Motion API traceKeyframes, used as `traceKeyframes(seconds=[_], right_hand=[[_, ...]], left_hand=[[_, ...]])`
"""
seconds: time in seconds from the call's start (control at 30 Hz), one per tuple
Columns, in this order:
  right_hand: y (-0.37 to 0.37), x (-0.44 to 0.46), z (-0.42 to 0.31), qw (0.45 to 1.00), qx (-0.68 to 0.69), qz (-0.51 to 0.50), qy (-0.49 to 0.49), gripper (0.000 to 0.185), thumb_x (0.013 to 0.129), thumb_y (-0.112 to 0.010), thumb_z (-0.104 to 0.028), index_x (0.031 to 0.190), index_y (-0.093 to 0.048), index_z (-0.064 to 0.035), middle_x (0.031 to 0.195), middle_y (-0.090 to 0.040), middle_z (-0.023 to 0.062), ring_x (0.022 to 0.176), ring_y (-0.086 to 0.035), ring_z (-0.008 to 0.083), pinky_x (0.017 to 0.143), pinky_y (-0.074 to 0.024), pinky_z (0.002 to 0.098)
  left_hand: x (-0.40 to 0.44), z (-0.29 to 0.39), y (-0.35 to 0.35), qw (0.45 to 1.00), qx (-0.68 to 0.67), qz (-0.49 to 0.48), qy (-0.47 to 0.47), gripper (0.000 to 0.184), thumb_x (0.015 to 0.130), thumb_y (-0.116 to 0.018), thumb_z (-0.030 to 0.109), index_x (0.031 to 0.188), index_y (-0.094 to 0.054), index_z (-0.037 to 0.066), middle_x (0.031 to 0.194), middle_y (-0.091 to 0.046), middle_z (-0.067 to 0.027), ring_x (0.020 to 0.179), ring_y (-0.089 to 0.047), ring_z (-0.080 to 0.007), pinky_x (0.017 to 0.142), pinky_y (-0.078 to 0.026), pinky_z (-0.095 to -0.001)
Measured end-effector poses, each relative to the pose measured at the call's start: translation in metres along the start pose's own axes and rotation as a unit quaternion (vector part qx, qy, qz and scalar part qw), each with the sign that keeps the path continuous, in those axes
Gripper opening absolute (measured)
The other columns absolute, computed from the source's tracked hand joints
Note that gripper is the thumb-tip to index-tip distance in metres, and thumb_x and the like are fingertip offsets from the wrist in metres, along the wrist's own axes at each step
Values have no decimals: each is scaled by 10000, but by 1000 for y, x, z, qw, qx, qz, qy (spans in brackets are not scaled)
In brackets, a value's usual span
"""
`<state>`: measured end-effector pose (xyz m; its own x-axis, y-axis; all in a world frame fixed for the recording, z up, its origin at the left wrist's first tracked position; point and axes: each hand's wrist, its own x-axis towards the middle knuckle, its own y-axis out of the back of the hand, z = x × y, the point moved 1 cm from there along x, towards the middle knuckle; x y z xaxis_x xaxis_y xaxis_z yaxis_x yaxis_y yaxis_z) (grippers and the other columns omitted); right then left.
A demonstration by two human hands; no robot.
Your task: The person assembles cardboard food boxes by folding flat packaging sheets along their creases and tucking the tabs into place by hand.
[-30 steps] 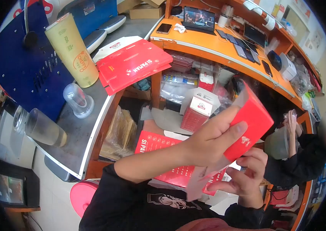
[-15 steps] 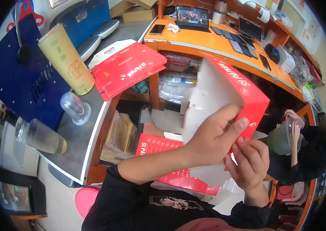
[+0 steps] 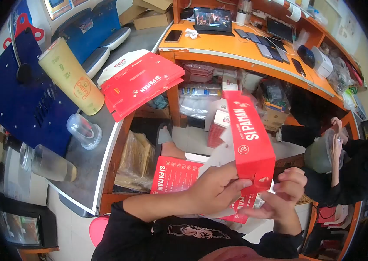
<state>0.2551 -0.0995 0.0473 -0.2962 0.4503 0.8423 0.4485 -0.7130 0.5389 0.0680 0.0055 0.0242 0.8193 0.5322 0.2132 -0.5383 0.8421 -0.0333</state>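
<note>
A partly folded red cardboard box (image 3: 253, 135) printed "SI PAMAN" stands tilted in front of me. My left hand (image 3: 218, 187) is closed on its near lower edge, thumb on the red outside. By the box's near right corner is my right hand (image 3: 284, 191), fingers curled but apart, with nothing visible gripped. Whether its fingertips touch the cardboard I cannot tell. Below my hands, another red printed box sheet (image 3: 173, 174) lies near my lap, partly covered by my left arm and the box.
Flat red boxes (image 3: 144, 82) lie stacked on the grey table (image 3: 90, 174), beside a tall yellow cup (image 3: 73, 78) and clear plastic cups (image 3: 53, 163). An orange desk (image 3: 218, 43) holds a tablet and several phones. At right, another person (image 3: 345, 169) holds a clear container.
The box has turned and come lower, so its lettered side now faces me. My right hand's fingers have moved apart from their pinch at the box's corner.
</note>
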Motion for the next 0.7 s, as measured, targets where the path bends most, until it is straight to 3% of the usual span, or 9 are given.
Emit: traceKeyframes(seconds=[0.03, 0.1, 0.2, 0.23, 0.33, 0.43, 0.57, 0.63, 0.7], right_hand=[[5, -11, 5, 1000, 17, -6, -14, 780, 659, -907, -551, 1253, -554, -190, 1319, -489, 114, 1092, -535, 314, 870, -462, 504], [-2, -28, 13, 997, 39, -17, -60, 877, 676, -901, -542, 1344, -476, -165, 1386, -450, 162, 1181, -522, 383, 969, -435, 572], [-5, -39, 18, 991, 42, -80, -99, 711, 918, -679, -469, 1419, -381, -62, 1406, -457, 235, 1305, -463, 491, 1102, -346, 651], [2, -35, 17, 989, 48, -109, -87, 643, 969, -606, -436, 1420, -367, -46, 1389, -472, 236, 1296, -472, 487, 1101, -351, 646], [3, -28, 16, 987, 100, -122, -41, 465, 1068, -395, -344, 1368, -407, 11, 1306, -519, 228, 1274, -495, 474, 1124, -321, 637], [6, -21, 10, 977, 114, -143, -109, 501, 1041, -473, -373, 1334, -445, 32, 1289, -527, 211, 1271, -503, 464, 1122, -319, 642], [0, -7, 14, 980, 93, -145, -105, 636, 967, -614, -406, 1394, -449, 36, 1338, -545, 221, 1292, -518, 420, 1104, -376, 600], [2, -13, 23, 960, 182, -136, -166, 725, 917, -672, -442, 1426, -446, 22, 1370, -544, 227, 1287, -531, 406, 1092, -408, 575], [2, -52, 57, 875, 370, -83, -300, 805, 863, -708, -500, 1435, -455, 6, 1391, -536, 226, 1271, -541, 402, 1080, -424, 566]], left_hand=[[-1, 5, 4, 999, 9, -32, -6, 216, 999, -568, 54, 1202, -587, -19, 989, -701, -187, 941, -711, -264, 823, -531, -366], [-2, 15, 9, 995, 26, -96, -19, 216, 993, -577, 54, 1198, -579, -17, 994, -702, -194, 957, -713, -271, 827, -531, -367], [-3, 10, 5, 983, -10, -184, 2, 219, 998, -622, 80, 1201, -636, -1, 996, -720, -131, 913, -693, -144, 797, -527, -317], [-2, 11, 4, 981, -32, -187, 37, 190, 1000, -636, 125, 1135, -657, -9, 912, -716, -119, 858, -680, -141, 757, -516, -323], [4, 18, 9, 952, -36, -297, 69, 205, 1005, -644, 173, 1078, -669, -16, 872, -709, -115, 813, -651, -121, 724, -500, -314], [4, 15, 10, 946, -42, -319, 49, 231, 1007, -649, 200, 1073, -675, -19, 841, -702, -111, 784, -614, -94, 694, -482, -306], [11, 22, 18, 933, -79, -338, 98, 267, 1011, -647, 211, 1152, -663, -16, 988, -719, -93, 892, -628, -89, 770, -503, -292], [16, 19, 17, 926, -188, -309, 103, 297, 1016, -644, 244, 1179, -653, -4, 1088, -711, -83, 958, -645, -111, 843, -521, -294], [35, 14, 22, 937, -236, -254, 37, 328, 1019, -638, 282, 1189, -648, 1, 1143, -697, -80, 1024, -643, -131, 909, -517, -305]])
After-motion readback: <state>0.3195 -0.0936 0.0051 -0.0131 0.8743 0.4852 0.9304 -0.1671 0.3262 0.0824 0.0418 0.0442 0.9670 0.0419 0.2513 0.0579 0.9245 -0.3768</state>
